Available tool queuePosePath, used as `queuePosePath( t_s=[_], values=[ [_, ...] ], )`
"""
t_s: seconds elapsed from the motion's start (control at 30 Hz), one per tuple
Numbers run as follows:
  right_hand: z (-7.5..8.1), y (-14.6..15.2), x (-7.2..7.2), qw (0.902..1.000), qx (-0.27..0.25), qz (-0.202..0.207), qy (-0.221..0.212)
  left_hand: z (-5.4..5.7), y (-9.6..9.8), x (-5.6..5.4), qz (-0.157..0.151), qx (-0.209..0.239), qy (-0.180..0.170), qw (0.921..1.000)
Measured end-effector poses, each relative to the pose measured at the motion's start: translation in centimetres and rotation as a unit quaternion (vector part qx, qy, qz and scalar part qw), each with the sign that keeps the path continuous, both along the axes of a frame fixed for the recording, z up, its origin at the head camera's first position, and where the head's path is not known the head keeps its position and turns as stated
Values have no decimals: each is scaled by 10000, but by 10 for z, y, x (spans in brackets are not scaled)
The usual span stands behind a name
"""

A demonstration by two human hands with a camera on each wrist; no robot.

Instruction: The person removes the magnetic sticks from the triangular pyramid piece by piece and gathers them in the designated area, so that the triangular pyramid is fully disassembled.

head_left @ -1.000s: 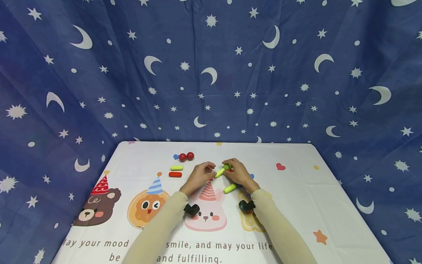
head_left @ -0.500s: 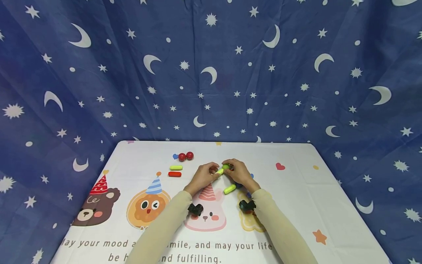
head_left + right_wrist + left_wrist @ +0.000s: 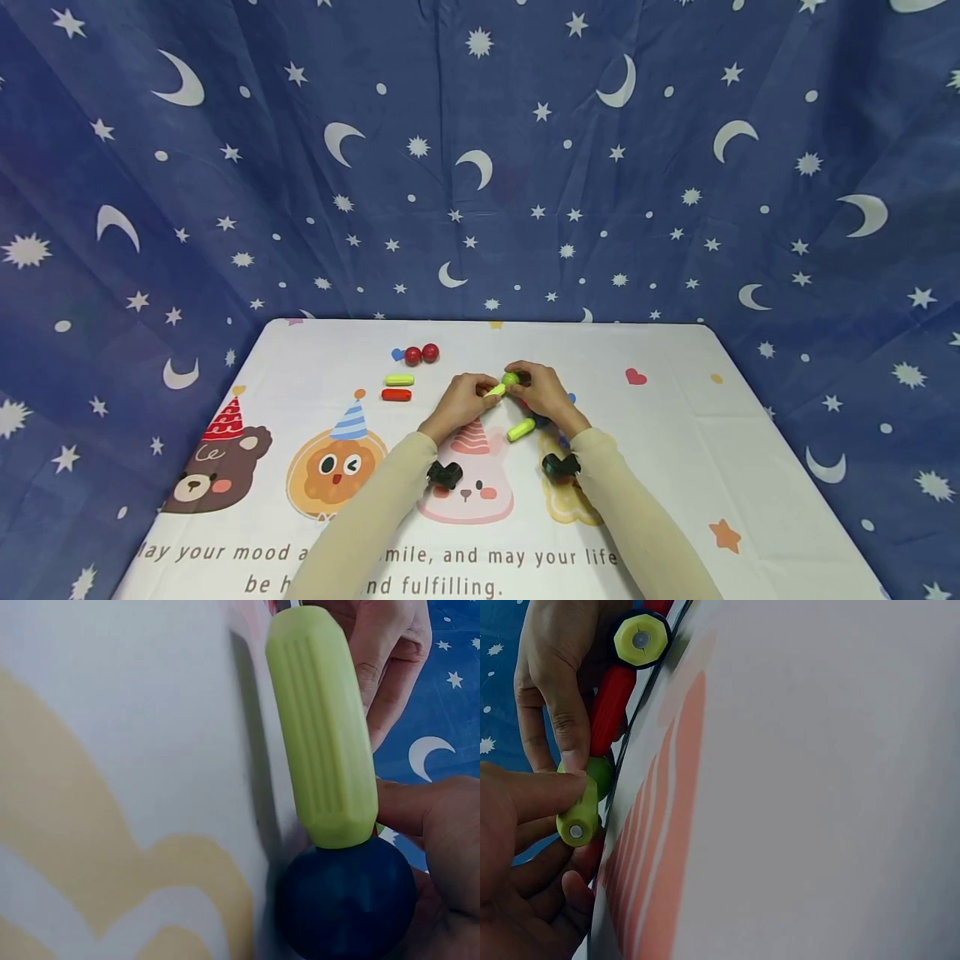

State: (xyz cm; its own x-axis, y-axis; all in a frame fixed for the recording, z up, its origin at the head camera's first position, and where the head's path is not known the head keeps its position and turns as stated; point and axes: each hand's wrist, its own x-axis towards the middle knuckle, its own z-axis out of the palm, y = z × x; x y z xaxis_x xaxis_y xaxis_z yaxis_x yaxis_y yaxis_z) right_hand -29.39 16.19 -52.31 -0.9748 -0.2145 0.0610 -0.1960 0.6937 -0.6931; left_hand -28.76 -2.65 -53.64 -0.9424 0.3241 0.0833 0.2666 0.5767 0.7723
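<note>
My left hand (image 3: 459, 404) pinches a yellow-green magnetic rod (image 3: 580, 814) between thumb and fingers; a metal tip shows at its near end. The rod's other end meets a green ball (image 3: 511, 379), which my right hand (image 3: 546, 393) grips with thumb and fingers. From that ball a ribbed red rod (image 3: 613, 709) runs to a dark blue ball (image 3: 345, 900), partly hidden by my right hand. A second yellow-green rod (image 3: 322, 727) sticks out from the blue ball toward the person. Whether the held rod and green ball are fully joined cannot be told.
Two red balls (image 3: 422, 354) sit at the back left of the white table cover (image 3: 675, 467). In front of them lie a loose yellow-green rod (image 3: 399, 380) and a loose red rod (image 3: 396, 395). A blue starry curtain (image 3: 480, 167) rises behind the table.
My left hand has shifted slightly right, bringing its yellow-green rod up against the green ball. The right hand keeps its place, and the green ball has turned more into view.
</note>
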Motion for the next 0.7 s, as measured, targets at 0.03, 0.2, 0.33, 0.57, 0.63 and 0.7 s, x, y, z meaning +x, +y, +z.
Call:
queuePosePath(
  t_s=[0.03,0.2,0.33,0.57,0.63,0.7],
  values=[
    [0,0,0,10000,-12,2,-8,0,0,0,-2,3,0,10000],
    [1,-1,-1,10000,-76,22,-24,1,-3,1,-76,11,19,10000],
    [1,0,-1,10000,-24,-41,-51,0,-6,1,-167,58,32,9998],
    [0,1,-1,9999,-57,-85,-93,-1,-11,5,-181,194,-25,9996],
    [0,1,-1,9999,-85,-82,-101,-1,-12,6,-168,216,-52,9996],
    [-1,1,-1,9999,-118,-78,-96,0,-14,8,-159,202,-66,9996]
  ],
)
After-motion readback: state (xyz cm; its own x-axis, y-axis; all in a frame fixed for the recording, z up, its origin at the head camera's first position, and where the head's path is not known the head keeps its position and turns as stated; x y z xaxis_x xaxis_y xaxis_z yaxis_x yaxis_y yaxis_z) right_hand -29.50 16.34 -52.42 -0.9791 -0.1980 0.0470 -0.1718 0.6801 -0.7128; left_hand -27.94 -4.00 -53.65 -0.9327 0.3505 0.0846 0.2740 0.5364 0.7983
